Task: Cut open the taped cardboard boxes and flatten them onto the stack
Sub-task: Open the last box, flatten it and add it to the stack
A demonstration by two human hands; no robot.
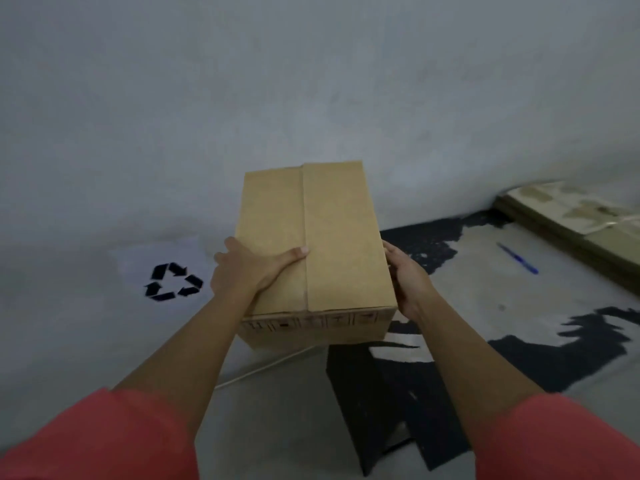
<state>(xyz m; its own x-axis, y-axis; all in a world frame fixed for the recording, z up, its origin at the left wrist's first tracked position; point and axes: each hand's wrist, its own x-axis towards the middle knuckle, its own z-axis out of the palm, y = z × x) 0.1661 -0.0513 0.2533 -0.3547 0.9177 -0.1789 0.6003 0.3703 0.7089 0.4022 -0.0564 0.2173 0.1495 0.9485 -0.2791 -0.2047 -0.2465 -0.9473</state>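
Note:
A closed brown cardboard box (343, 237) with a tape strip down its top is held up in front of me, above the floor. My left hand (249, 268) grips its left side, thumb laid across the top. Against the right side my right hand (408, 278) is wrapped round the box's edge, its fingers hidden behind the box. A stack of flattened cardboard (575, 223) lies on the floor at the far right, against the wall. A blue pen-like tool (517, 258) lies on the floor beside that stack.
A grey wall fills the upper view, with a white sheet bearing a black recycling symbol (173, 282) at the lower left. The floor (277, 410) is grey with black patches. A thin white cord (266, 367) runs under the box.

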